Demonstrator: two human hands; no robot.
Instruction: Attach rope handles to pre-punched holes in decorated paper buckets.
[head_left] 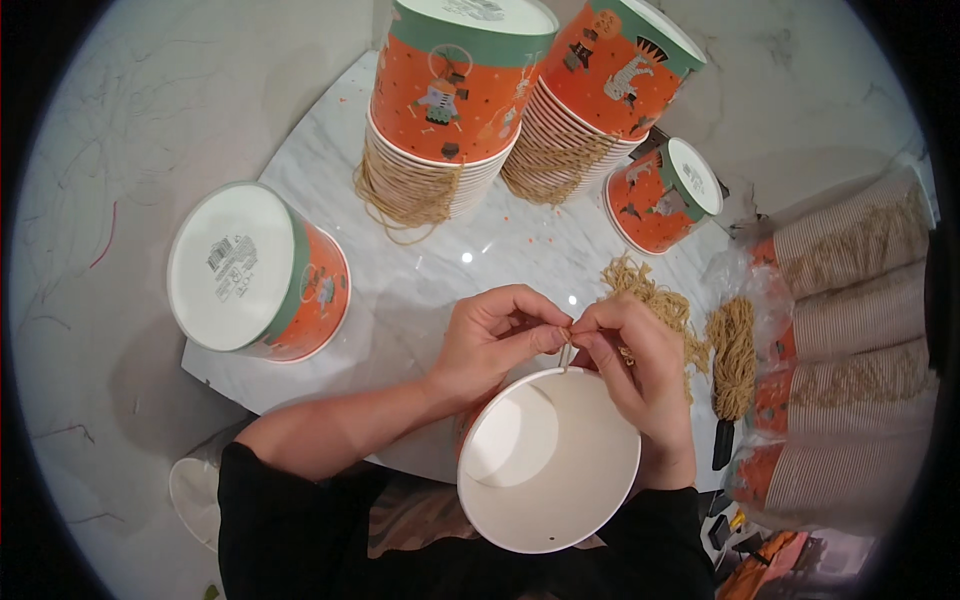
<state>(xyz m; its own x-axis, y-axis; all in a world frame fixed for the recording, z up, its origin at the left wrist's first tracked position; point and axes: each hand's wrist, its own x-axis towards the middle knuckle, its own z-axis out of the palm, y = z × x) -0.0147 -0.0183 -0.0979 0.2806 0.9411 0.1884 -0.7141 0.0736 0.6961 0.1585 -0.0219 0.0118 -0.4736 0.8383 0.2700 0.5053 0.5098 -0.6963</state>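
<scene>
A round paper bucket, white inside, rests against my body at the table's near edge, its mouth facing up toward me. A small hole shows in its rim wall nearest me. At the far rim, a thin tan twine rises from the bucket. My left hand pinches the twine between thumb and fingertips. Close against it, my right hand pinches the same twine, fingertips nearly touching the left ones. The exact shape of the twine between the fingertips is hidden.
Two tall stacks of orange-and-green buckets with twine handles stand at the back. Single upturned buckets sit left and back right. Loose twine and a tied twine bundle lie right, beside bagged bucket stacks.
</scene>
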